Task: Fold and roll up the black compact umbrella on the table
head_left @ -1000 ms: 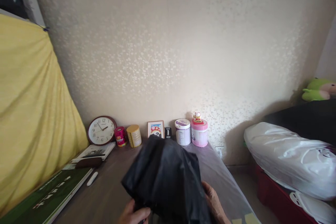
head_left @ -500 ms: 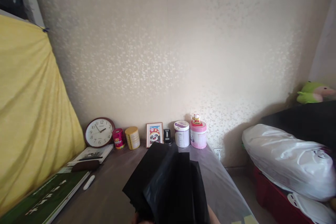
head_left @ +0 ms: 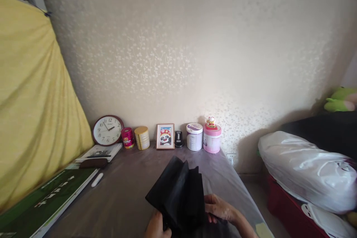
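Note:
Thin, slightly shiny black folded material point(head_left: 180, 197) stands up in loose pleats above the near part of the table; its exact kind cannot be made out. My left hand point(head_left: 156, 226) is closed on its lower left edge, with the thumb on the near side. At its right side, my right hand point(head_left: 220, 208) has curled fingers against the black edge, gripping it low down. The right fingertips are partly hidden behind the folds.
Along the wall stand a clock point(head_left: 108, 130), a pink can point(head_left: 127, 138), a yellow-lidded can point(head_left: 142, 138), a panda picture point(head_left: 165, 137) and two tubs point(head_left: 194, 137). A green book point(head_left: 52, 195) and white pen-like object point(head_left: 97, 180) lie left. A white bag point(head_left: 304, 171) sits beyond the right edge.
The black material has come lower and looks smaller, its folds drawn closer together. Both hands, mostly hidden before, now show. The view has shifted slightly.

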The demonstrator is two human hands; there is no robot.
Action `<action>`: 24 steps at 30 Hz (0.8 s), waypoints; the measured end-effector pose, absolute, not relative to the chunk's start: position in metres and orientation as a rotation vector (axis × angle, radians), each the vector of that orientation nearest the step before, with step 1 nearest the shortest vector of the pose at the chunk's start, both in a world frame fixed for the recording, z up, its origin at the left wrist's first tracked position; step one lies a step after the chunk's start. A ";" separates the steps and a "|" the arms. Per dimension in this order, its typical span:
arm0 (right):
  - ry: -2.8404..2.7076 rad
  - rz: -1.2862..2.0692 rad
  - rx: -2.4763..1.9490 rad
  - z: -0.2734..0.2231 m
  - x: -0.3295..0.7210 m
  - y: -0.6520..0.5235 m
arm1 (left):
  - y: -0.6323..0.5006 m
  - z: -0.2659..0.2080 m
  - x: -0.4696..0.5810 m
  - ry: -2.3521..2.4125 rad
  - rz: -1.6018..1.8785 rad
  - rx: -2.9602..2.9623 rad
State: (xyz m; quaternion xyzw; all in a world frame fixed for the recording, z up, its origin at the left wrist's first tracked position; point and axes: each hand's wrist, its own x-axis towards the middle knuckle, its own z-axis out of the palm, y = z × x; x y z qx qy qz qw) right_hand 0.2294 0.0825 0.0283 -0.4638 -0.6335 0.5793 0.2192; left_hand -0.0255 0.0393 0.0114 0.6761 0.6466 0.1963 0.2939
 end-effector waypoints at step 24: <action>-2.156 0.122 -1.245 0.061 0.184 0.090 | 0.038 -0.033 -0.025 1.435 0.696 1.941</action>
